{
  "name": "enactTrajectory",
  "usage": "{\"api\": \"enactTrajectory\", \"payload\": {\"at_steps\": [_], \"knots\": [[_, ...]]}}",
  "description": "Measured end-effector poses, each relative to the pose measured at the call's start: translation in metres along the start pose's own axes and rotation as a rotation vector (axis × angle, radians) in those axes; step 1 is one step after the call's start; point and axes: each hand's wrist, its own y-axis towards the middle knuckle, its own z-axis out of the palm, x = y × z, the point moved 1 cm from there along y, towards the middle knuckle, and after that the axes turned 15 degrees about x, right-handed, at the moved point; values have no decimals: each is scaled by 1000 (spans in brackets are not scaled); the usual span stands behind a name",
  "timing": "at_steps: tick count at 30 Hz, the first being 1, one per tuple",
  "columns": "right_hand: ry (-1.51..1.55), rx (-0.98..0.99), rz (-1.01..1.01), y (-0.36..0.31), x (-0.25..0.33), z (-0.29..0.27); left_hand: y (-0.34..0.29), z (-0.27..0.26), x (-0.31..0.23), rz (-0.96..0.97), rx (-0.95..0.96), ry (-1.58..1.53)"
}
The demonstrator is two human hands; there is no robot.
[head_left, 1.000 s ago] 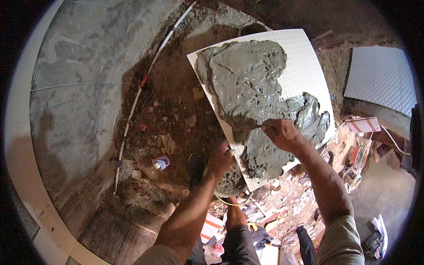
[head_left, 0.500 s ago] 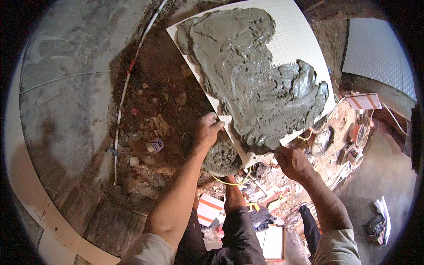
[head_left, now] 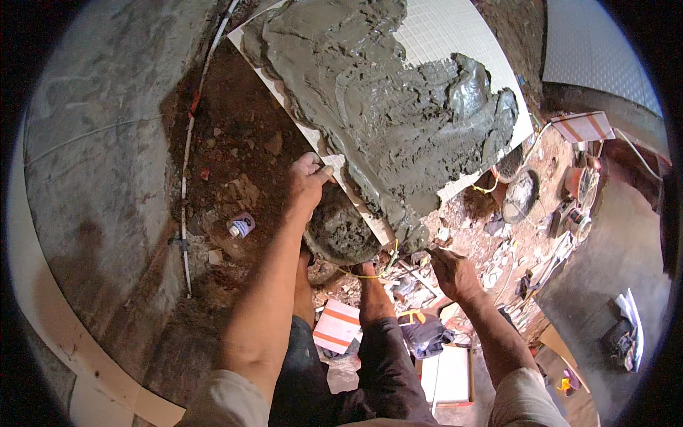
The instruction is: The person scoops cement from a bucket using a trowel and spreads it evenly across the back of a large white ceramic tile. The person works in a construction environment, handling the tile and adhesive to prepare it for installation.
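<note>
A large white tile (head_left: 455, 32), its gridded back facing up, is tilted in front of me. Thick wet grey mortar (head_left: 370, 99) coats most of it, leaving a bare patch at the upper right. My left hand (head_left: 307, 181) is closed on the tile's left edge, thumb on top. At the near corner, my right hand (head_left: 455, 274) is wrapped round the handle of a trowel (head_left: 415, 238); its blade is smeared with mortar and hard to tell from it. Below that corner stands a bucket (head_left: 341, 231) of mortar, partly hidden by the tile.
A grey wall (head_left: 99, 156) with a white pipe (head_left: 187, 160) runs along the left. On the dirt lies a small white container (head_left: 241, 225). Striped cartons (head_left: 336, 326), a dark bag (head_left: 423, 334) and rubble are around my legs. Another textured tile (head_left: 597, 53) stands at the upper right.
The right hand and trowel have moved down and slightly left, to the tile's near corner. My left hand keeps its hold on the edge. The whole view has shifted a little.
</note>
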Motion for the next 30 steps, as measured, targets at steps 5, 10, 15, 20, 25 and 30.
{"api": "enactTrajectory", "payload": {"at_steps": [5,10,15,20,25,30], "knots": [[47,-45,48,-21,14,5,-5,2,-12,-3,11,22],[-27,-39,-18,36,47,-42,-5,-1,-10,-51,-24,84],[-290,192,174,41,64,-79,-5,-1,-11,-58,-22,105],[-285,221,210,19,53,-67,0,-6,-1,-73,-37,65],[-177,-70,14,-7,-18,-1,4,-8,1,-68,-5,96],[-35,-152,106,-37,-28,33,-7,1,-19,-120,-31,94]]}}
